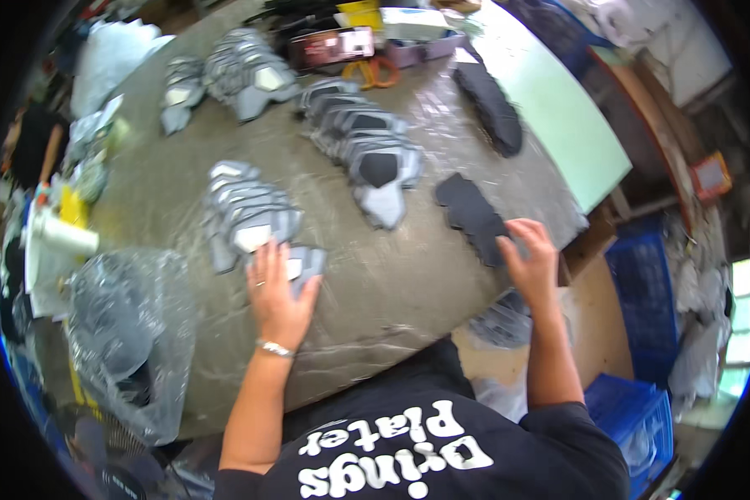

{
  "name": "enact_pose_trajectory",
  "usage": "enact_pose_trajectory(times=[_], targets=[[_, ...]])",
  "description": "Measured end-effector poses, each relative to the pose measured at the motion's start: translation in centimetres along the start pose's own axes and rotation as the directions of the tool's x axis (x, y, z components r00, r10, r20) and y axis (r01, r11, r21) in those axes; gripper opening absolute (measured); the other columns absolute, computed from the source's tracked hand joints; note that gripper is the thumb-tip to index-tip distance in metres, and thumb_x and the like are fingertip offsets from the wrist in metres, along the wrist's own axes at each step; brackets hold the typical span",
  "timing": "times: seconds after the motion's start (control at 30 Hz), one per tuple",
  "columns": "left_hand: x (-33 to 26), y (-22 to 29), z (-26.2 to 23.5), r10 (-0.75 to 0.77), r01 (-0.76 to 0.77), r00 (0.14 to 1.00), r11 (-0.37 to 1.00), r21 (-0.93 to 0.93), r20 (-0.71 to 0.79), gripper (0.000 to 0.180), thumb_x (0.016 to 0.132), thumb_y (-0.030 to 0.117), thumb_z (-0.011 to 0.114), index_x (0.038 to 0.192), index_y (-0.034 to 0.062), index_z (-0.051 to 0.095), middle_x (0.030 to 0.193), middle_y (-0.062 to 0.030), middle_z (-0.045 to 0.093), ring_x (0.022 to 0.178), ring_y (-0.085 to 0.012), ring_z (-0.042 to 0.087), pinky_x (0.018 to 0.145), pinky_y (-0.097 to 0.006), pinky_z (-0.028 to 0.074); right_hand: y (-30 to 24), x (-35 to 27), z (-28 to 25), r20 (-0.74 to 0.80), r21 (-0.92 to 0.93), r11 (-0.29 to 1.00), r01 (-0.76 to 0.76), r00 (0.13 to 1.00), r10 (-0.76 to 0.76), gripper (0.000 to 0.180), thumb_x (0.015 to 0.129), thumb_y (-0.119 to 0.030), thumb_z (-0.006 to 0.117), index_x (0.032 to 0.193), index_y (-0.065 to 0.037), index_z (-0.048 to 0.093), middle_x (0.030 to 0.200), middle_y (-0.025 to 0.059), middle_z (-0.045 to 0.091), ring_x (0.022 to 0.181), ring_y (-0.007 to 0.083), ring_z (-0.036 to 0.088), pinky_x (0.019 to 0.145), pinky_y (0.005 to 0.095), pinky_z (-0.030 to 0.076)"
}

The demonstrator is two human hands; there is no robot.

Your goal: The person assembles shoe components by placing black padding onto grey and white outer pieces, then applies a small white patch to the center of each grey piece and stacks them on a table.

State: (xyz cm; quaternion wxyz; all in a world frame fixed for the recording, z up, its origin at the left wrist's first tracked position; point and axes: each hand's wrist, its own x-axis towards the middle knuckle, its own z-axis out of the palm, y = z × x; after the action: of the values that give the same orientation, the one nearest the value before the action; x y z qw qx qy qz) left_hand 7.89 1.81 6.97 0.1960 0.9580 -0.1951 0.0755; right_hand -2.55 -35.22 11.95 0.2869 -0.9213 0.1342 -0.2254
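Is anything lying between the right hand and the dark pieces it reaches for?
Nothing visible. The right hand already has its fingertips on the near end of the dark pieces. The left hand presses flat on a grey piece, also unobstructed.

Clear plastic bag [129, 333] at left; boxes [412, 25] at far edge.
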Motion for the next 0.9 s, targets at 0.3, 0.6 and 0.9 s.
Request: enact_pose_trajectory(times=[0.3, 0.6, 0.9], targets=[[-0.7, 1.5, -0.7, 0.087, -0.082, 0.990, 0.996, 0.046, -0.108, 0.048, 0.084, 0.025, 0.074, 0.124, 0.0026, 0.060, 0.138, -0.0144, 0.055, 0.130, -0.0341, 0.047, 0.108, -0.048, 0.034, -0.6, -2.9, 0.2, 0.131, -0.287, 0.941, 0.180, 0.980, -0.147, 0.026, 0.078, -0.020, 0.076, 0.097, -0.004, 0.071, 0.108, 0.0101, 0.066, 0.098, 0.0302, 0.064, 0.084, 0.0385, 0.052], [2.4, 13.6, -0.3, 0.619, -0.584, 0.785, 0.751, -0.308, 0.020, 0.053, 0.084, 0.029, 0.072, 0.128, 0.0047, 0.057, 0.138, -0.0127, 0.055, 0.132, -0.0299, 0.048, 0.110, -0.042, 0.034, 1.0, -0.8, -1.3, 0.133, 0.084, 0.993, -0.089, 0.988, 0.077, 0.010, 0.082, -0.009, 0.068, 0.085, -0.001, 0.073, 0.096, 0.0124, 0.074, 0.065, 0.0261, 0.068, 0.063, 0.0322, 0.054], [5.2, 18.5, 6.1, 0.759, -0.723, 0.647, 0.641, -0.259, 0.074, 0.057, 0.089, 0.044, 0.063, 0.130, 0.0047, 0.056, 0.131, -0.0098, 0.057, 0.129, -0.0273, 0.049, 0.107, -0.042, 0.035, 8.1, -0.7, -1.5, 0.037, 0.879, 0.346, -0.329, 0.770, 0.637, 0.016, 0.092, -0.016, 0.067, 0.093, 0.000, 0.068, 0.082, 0.0043, 0.067, 0.068, 0.0114, 0.063, 0.063, 0.0277, 0.056]])
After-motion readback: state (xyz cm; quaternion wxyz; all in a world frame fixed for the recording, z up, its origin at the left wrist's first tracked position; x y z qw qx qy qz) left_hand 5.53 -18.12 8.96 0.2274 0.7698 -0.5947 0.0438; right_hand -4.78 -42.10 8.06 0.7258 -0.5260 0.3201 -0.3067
